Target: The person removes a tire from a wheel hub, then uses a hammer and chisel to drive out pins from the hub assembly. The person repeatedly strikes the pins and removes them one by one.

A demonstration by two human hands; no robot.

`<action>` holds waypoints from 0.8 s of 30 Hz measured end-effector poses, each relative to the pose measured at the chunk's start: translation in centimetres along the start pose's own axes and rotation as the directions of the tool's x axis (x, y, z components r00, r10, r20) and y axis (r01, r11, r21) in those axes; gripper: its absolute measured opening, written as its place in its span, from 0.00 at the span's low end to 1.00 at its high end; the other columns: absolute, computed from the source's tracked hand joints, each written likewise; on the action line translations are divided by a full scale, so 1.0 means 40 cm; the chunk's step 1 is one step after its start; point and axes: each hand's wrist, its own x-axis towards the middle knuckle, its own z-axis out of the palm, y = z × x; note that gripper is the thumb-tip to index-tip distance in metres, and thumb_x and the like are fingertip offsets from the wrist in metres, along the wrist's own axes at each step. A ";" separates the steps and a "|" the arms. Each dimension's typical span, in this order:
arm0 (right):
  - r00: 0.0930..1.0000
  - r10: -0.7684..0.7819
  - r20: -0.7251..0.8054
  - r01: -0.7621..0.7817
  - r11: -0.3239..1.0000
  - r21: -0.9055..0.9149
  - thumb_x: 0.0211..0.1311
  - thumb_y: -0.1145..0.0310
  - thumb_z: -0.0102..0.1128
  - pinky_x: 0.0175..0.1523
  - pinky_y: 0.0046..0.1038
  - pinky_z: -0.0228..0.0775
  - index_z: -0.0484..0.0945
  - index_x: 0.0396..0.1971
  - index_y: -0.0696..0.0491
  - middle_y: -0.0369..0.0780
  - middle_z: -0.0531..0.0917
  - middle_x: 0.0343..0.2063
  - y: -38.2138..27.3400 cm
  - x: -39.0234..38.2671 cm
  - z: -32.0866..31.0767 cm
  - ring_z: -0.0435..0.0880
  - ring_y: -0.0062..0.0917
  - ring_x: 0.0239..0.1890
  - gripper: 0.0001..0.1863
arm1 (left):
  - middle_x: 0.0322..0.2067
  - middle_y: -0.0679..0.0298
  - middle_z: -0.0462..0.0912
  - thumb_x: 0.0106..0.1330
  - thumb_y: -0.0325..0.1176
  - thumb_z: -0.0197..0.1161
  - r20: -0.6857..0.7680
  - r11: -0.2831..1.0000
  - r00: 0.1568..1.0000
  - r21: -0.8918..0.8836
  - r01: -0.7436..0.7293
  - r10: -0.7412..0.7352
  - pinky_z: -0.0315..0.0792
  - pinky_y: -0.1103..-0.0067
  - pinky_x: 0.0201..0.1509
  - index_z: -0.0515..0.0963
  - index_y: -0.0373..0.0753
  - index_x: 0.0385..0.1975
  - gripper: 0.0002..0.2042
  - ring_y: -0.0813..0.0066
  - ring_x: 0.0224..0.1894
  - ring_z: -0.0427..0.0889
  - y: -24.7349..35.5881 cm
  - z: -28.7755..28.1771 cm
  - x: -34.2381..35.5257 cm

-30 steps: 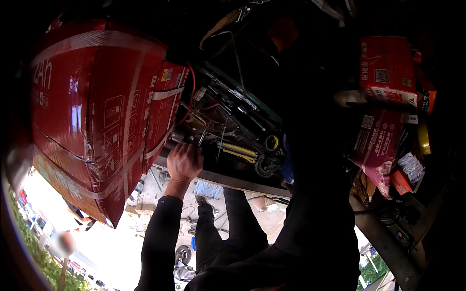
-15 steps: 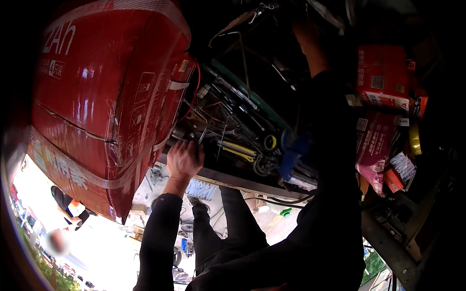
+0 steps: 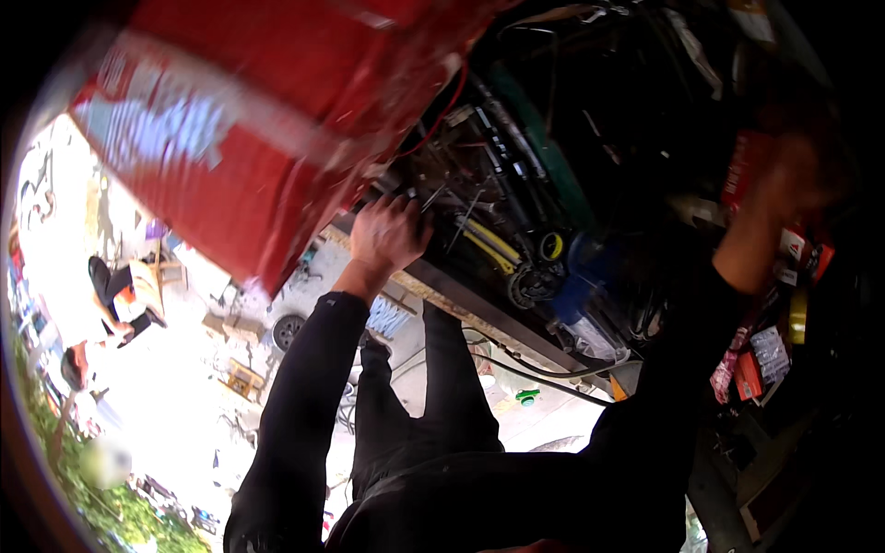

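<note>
My left hand (image 3: pixel 389 232) is at the front rim of a dark, tool-filled tray (image 3: pixel 452 293), with its fingers curled. Something dark and a thin metal rod (image 3: pixel 431 198) show at its fingertips; what it grips, if anything, is unclear. Right beside it lie a yellow-handled tool (image 3: pixel 489 241), long black tools (image 3: pixel 505 170) and a yellow-and-black roll (image 3: pixel 551 245). My right hand (image 3: pixel 795 184), smeared by motion, reaches far right in front of a red box (image 3: pixel 745 170). Its fingers cannot be made out.
A large red taped carton (image 3: pixel 304 120) looms at the upper left. Small packages, among them a yellow one (image 3: pixel 797 313), crowd the right side. Black cables (image 3: pixel 516 361) hang below the tray. Another person (image 3: pixel 115 300) is at the far left, near a small wheel (image 3: pixel 288 330).
My right hand has swung right, from above the dark tray to the boxes. The view has shifted, so the carton and tray sit differently. My left hand stays by the rim.
</note>
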 end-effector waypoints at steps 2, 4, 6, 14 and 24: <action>0.968 -0.224 -0.116 0.191 0.950 -0.246 0.74 0.49 0.47 0.28 0.28 0.66 0.70 0.42 0.51 0.38 0.74 0.31 -0.251 -0.133 -0.094 0.72 0.27 0.27 0.19 | 0.28 0.58 0.82 0.65 0.45 0.60 0.056 1.000 0.998 -0.029 -0.005 0.006 0.77 0.66 0.40 0.80 0.40 0.29 0.14 0.58 0.37 0.82 -0.004 0.005 -0.006; 0.816 -0.526 -0.238 0.392 0.808 -0.441 0.76 0.46 0.44 0.24 0.26 0.64 0.70 0.38 0.52 0.38 0.73 0.26 -0.504 -0.278 -0.158 0.71 0.26 0.22 0.22 | 0.28 0.59 0.82 0.67 0.48 0.58 0.030 0.995 0.997 -0.067 0.076 -0.074 0.77 0.64 0.41 0.80 0.42 0.29 0.16 0.59 0.36 0.82 0.001 0.010 -0.016; 0.670 -0.694 -0.263 0.519 0.692 -0.502 0.77 0.43 0.40 0.19 0.24 0.62 0.69 0.34 0.53 0.38 0.72 0.22 -0.718 -0.425 -0.186 0.70 0.25 0.16 0.26 | 0.32 0.63 0.82 0.66 0.50 0.59 -0.024 0.998 0.998 -0.030 0.056 -0.057 0.72 0.65 0.52 0.80 0.43 0.31 0.15 0.62 0.39 0.80 0.004 0.015 -0.041; 0.805 -0.456 0.380 0.228 0.829 0.511 0.81 0.48 0.37 0.33 0.32 0.73 0.69 0.43 0.63 0.46 0.75 0.29 -1.092 -0.982 0.068 0.78 0.34 0.28 0.28 | 0.67 0.54 0.68 0.67 0.36 0.59 -0.162 0.928 0.956 -0.325 0.183 -0.245 0.60 0.62 0.73 0.71 0.38 0.59 0.21 0.58 0.70 0.67 -0.064 0.068 -0.766; -0.149 -0.805 0.575 0.401 0.482 0.779 0.56 0.75 0.67 0.54 0.39 0.78 0.78 0.45 0.58 0.47 0.84 0.47 -1.593 -1.860 0.362 0.84 0.45 0.52 0.16 | 0.64 0.49 0.70 0.61 0.35 0.64 -0.344 0.454 0.324 -0.805 0.382 -0.881 0.70 0.63 0.65 0.68 0.34 0.61 0.28 0.47 0.64 0.72 -0.214 -0.136 -1.604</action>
